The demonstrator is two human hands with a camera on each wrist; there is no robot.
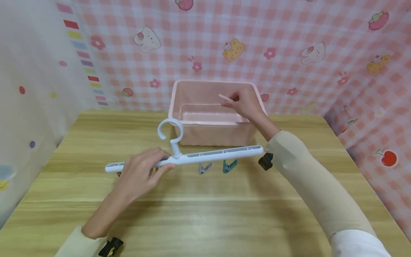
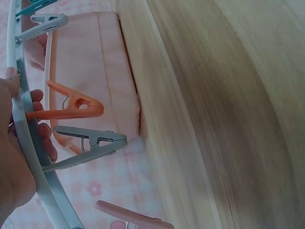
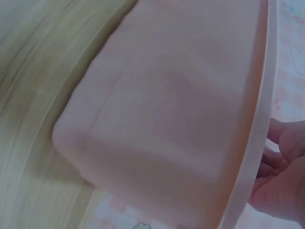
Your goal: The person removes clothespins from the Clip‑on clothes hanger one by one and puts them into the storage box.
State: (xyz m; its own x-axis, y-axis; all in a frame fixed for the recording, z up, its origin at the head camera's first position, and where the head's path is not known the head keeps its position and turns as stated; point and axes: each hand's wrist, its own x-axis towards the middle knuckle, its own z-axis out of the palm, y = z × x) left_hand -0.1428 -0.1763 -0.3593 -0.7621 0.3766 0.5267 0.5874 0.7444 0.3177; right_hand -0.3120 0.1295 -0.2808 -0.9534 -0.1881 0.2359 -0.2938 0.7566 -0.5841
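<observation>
My left hand (image 1: 138, 173) grips the bar of a white clothes hanger (image 1: 221, 155), whose hook points up. Clips hang under the bar: a teal clip (image 1: 229, 166), a light grey clip (image 1: 204, 167), and in the left wrist view an orange clip (image 2: 71, 109), a darker grey clip (image 2: 90, 145) and a pink clip (image 2: 136, 215). Over the pink bin (image 1: 213, 135), my right hand (image 1: 247, 103) pinches a slim pale pink piece (image 1: 226, 97), mostly covered by the fingers. In the right wrist view the bin's rim hides part of that hand.
The bin stands at the back of the wooden table (image 1: 199, 217), close to a pink checked cloth (image 1: 205, 46) hung behind it. More printed cloth covers both sides. Black straps (image 1: 111, 247) sit at the wrists.
</observation>
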